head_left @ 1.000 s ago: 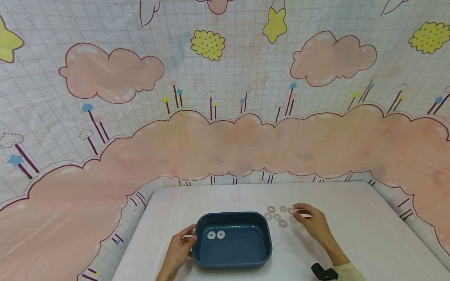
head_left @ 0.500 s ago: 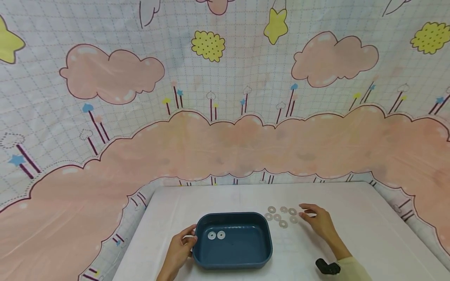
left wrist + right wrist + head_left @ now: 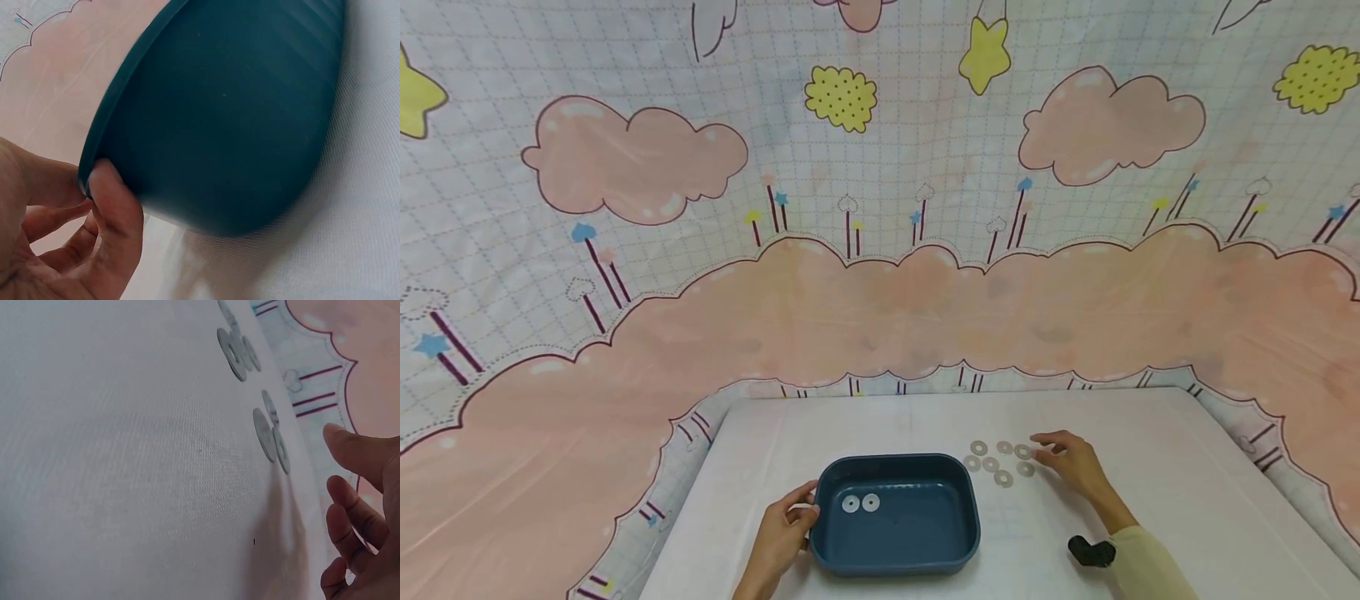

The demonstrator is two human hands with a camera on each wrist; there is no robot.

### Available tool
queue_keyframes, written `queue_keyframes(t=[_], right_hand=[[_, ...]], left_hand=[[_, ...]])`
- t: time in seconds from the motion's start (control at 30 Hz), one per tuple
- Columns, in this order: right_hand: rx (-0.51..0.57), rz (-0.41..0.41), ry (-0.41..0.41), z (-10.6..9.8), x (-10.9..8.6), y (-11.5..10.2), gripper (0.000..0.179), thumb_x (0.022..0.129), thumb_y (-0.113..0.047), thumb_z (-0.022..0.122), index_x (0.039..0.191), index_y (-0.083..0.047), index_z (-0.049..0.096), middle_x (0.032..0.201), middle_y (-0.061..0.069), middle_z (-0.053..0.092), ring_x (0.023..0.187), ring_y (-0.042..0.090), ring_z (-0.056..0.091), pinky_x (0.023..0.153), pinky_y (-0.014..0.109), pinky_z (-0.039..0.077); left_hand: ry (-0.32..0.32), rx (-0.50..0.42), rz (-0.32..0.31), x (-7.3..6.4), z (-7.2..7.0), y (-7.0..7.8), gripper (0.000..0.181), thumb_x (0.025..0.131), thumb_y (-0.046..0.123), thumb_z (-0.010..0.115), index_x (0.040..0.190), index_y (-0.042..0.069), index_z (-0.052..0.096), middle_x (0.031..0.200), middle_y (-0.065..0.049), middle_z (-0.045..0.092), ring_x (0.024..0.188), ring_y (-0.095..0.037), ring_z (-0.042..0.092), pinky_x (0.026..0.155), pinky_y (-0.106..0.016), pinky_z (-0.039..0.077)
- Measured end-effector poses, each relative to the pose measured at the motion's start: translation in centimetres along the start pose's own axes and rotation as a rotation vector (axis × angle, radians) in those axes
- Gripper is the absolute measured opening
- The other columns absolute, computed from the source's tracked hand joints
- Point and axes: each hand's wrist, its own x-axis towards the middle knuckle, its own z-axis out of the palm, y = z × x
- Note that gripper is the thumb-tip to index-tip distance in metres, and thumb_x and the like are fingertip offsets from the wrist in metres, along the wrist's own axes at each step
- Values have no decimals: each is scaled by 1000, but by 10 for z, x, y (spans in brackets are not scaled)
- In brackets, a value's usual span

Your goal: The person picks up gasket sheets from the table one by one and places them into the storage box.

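A dark blue rectangular tray [image 3: 895,554] stands on the white-covered table. My left hand [image 3: 781,533] pinches its left rim between thumb and fingers, as the left wrist view shows up close on the tray wall [image 3: 225,119]. Two flat metal washers [image 3: 871,502] lie side by side inside it. Beyond the tray's right back corner, several more washers [image 3: 990,464] are spread flat on the cloth. Just right of this group, my right hand [image 3: 1075,467] hovers with fingers bent loosely. In the right wrist view, that hand [image 3: 369,506] has nothing between thumb and fingers, apart from the nearest washer [image 3: 281,450].
White cloth [image 3: 1187,500] covers the table, whose far edge meets a hanging patterned curtain [image 3: 880,317]. On the right wrist sits a small black device [image 3: 1092,552], beside a pale yellow sleeve [image 3: 1146,562].
My right hand drew back to the right from the washers, uncovering one, then came slightly left again. The left hand and tray have stayed put.
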Motion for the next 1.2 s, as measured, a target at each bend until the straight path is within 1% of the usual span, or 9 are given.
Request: queue_keyframes(t=[0.13,0.27,0.33,0.5,0.6,0.87,0.93,1.1,1.2], right_hand=[[13,55,-40,4,4,-1,30,90,-20,70,116,-5,71,113,18,66,93,26,56,69,27,42],[0,72,-55,10,7,-2,29,89,-15,69,115,-3,71,103,16,65,85,21,52,68,27,41],[-14,82,-61,12,9,-3,31,88,-15,69,116,-2,70,101,15,65,84,21,52,69,29,42],[-61,124,-76,18,10,-2,34,88,-18,69,119,-4,69,107,18,65,89,25,57,75,39,46],[-83,125,-69,21,12,-1,34,87,-19,70,117,-4,70,107,19,66,91,28,59,78,44,46],[-130,131,-65,23,14,-2,29,87,-18,70,114,-7,72,102,14,66,93,29,59,79,49,43],[-121,145,-66,23,14,-2,28,86,-17,71,113,-7,71,103,14,65,93,29,59,80,49,43],[-33,171,-40,22,14,-3,25,83,-11,73,107,-6,70,98,13,64,87,26,55,74,37,40],[14,166,-20,20,14,-3,24,80,-8,74,104,-4,69,94,11,61,83,23,51,71,31,37]], left_hand=[[4,-1,-3,-1,0,0,47,93,3,60,139,2,53,116,-13,53,82,-14,57,51,-29,49],[1,-8,2,-1,1,-1,47,93,3,60,139,2,53,116,-13,53,81,-14,57,51,-29,48],[-1,-8,7,-1,0,-1,47,93,3,60,139,1,53,116,-13,53,81,-13,58,50,-28,48],[-6,-13,18,-1,0,-4,47,92,3,60,139,0,53,115,-14,53,79,-12,57,50,-28,47],[-9,-22,22,-1,1,-5,47,92,2,60,138,0,53,115,-14,53,78,-12,57,49,-27,47],[-6,-20,29,-1,0,-4,47,91,2,60,138,0,54,114,-14,53,80,-12,58,49,-28,48],[-8,-20,27,-1,0,-4,47,91,2,60,138,0,53,114,-14,53,80,-12,58,49,-28,48],[-10,-20,30,-2,1,-4,47,91,2,60,138,0,53,114,-14,53,79,-12,58,49,-28,48],[-7,-17,35,-2,1,-4,47,92,3,60,138,0,53,113,-14,53,78,-11,58,49,-27,48]])
